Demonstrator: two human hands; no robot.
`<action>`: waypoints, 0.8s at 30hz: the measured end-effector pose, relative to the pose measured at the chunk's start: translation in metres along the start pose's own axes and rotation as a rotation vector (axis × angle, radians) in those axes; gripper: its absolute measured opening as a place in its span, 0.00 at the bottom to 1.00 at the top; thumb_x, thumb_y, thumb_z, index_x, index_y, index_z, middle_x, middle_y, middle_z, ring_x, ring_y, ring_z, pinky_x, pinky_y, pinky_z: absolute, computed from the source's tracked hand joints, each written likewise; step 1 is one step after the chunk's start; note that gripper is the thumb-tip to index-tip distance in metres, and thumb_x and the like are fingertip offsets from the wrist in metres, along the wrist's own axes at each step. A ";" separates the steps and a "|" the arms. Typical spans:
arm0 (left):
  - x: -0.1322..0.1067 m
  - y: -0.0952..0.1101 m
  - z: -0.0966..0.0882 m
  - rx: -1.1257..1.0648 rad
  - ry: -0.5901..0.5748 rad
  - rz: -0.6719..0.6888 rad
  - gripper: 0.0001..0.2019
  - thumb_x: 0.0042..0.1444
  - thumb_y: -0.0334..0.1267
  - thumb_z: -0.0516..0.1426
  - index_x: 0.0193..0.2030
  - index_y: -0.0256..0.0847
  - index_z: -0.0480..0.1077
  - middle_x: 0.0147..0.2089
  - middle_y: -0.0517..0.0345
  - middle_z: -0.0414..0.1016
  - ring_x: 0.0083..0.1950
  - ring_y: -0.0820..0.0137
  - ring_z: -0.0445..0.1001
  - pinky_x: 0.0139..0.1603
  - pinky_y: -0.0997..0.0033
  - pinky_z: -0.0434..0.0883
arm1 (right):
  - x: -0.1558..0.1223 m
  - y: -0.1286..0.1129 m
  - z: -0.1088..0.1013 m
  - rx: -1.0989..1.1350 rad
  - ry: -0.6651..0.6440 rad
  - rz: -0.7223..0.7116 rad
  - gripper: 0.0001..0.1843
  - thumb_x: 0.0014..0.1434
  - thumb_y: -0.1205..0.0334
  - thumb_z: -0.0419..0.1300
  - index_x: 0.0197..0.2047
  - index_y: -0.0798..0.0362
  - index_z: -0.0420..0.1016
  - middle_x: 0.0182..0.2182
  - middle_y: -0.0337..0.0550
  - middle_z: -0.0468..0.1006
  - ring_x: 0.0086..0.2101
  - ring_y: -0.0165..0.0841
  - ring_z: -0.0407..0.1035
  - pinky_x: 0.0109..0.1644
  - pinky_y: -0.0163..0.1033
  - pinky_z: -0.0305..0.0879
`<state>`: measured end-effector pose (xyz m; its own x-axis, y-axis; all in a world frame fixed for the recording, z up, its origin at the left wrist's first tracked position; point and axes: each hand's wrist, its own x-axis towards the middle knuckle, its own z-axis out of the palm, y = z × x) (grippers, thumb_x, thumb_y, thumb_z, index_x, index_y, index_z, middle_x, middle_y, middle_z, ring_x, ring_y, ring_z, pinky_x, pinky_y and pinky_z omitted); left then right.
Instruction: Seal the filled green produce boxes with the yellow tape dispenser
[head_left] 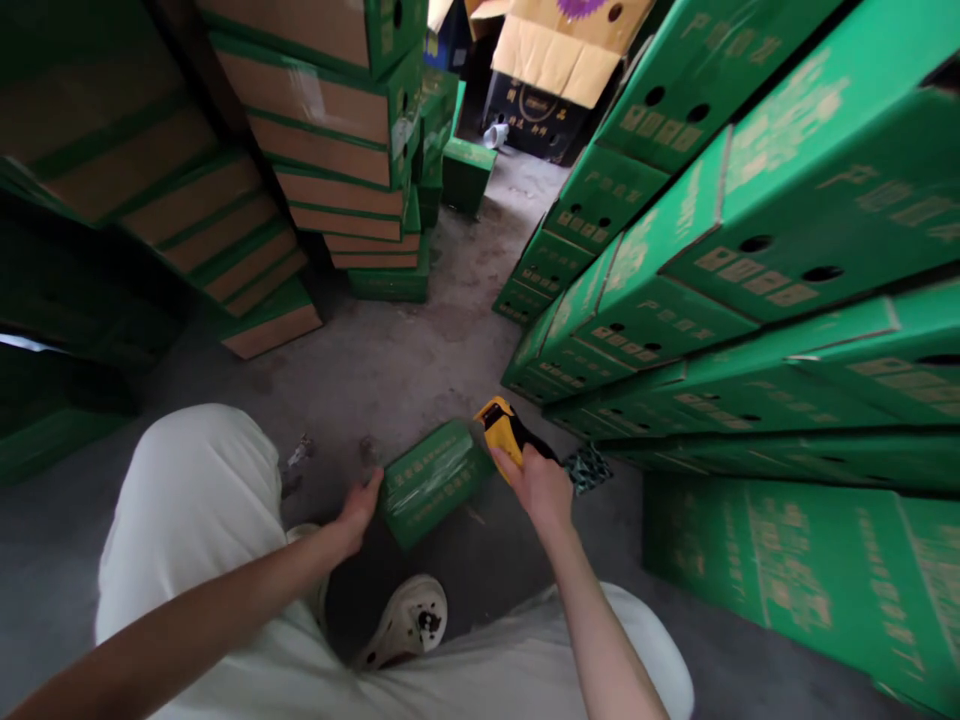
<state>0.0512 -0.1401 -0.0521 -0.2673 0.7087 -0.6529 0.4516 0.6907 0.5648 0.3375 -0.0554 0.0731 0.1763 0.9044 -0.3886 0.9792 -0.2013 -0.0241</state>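
A small green box (433,480) with yellow print lies on the concrete floor in front of me. My left hand (358,512) rests against its left end, fingers curled on the edge. My right hand (541,487) is closed round a yellow and black tape dispenser (504,430), whose head sits at the box's right end. The top of the box looks glossy, as if taped.
Tall stacks of green cartons (720,260) rise on the right, and more stacks (337,130) stand on the left and ahead. A narrow strip of bare concrete floor (420,340) runs between them. My knee in light trousers (195,500) and a white shoe (409,615) are below.
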 end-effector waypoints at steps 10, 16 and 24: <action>0.023 0.118 -0.039 -0.559 -0.833 -0.143 0.25 0.53 0.57 0.61 0.48 0.39 0.76 0.45 0.47 0.79 0.42 0.66 0.77 0.45 0.65 0.74 | -0.055 -0.012 0.020 1.057 -0.642 -0.111 0.31 0.50 0.34 0.61 0.41 0.56 0.73 0.28 0.40 0.77 0.25 0.32 0.72 0.28 0.35 0.69; 0.031 0.114 -0.033 -0.467 -0.845 -0.127 0.16 0.50 0.49 0.66 0.40 0.39 0.77 0.31 0.58 0.76 0.30 0.76 0.72 0.37 0.72 0.72 | -0.068 -0.018 0.022 1.188 -0.657 -0.039 0.32 0.46 0.36 0.65 0.42 0.56 0.72 0.25 0.37 0.75 0.22 0.30 0.70 0.27 0.34 0.68; 0.031 0.111 -0.013 -0.375 -0.814 -0.029 0.13 0.48 0.46 0.65 0.32 0.37 0.75 0.26 0.61 0.73 0.27 0.78 0.68 0.30 0.77 0.65 | -0.085 -0.001 0.032 1.215 -0.680 -0.006 0.30 0.49 0.36 0.64 0.41 0.56 0.72 0.25 0.38 0.75 0.23 0.30 0.70 0.27 0.34 0.67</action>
<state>0.0820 -0.0399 -0.0029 0.4767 0.4671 -0.7447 0.1079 0.8096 0.5770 0.3181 -0.1445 0.0765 -0.2535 0.6187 -0.7436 0.2186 -0.7122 -0.6671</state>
